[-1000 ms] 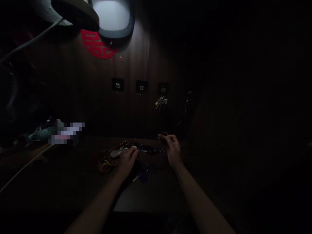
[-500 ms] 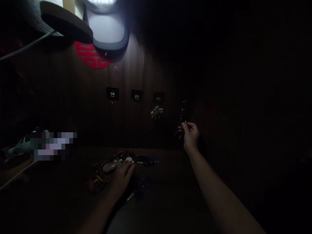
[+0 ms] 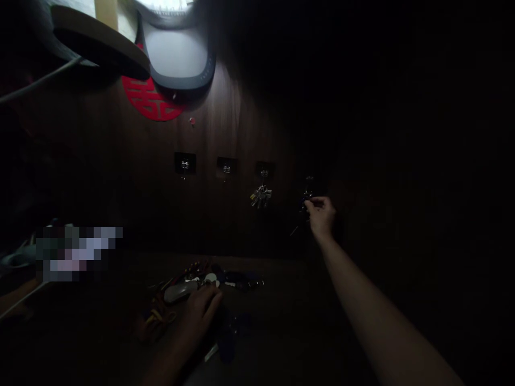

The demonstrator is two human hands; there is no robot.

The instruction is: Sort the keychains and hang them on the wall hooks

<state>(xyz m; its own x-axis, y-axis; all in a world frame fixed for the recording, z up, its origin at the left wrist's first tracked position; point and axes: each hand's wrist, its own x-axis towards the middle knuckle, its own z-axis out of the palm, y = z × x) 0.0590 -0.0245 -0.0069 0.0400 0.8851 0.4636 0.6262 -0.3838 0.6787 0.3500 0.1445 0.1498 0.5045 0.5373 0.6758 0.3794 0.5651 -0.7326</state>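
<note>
The right hand (image 3: 321, 214) is bare, as is the right forearm (image 3: 372, 300) behind it. The left hand (image 3: 204, 303) is bare too, with the left forearm (image 3: 175, 343) dim in shadow behind it.

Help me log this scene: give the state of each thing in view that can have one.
Bright white lamp: lit.
Silvery metal key bunch: hanging beneath a square black plate.
Red round cut-out: partly covered by the grey-white curved device.
Oval silver-grey object: lying on the dark tabletop.
Yellow-orange cord: loosely looped.
Right hand: raised to small metallic items; grip unclear.
Left hand: lowered beside the oval object; contact unclear.
</note>
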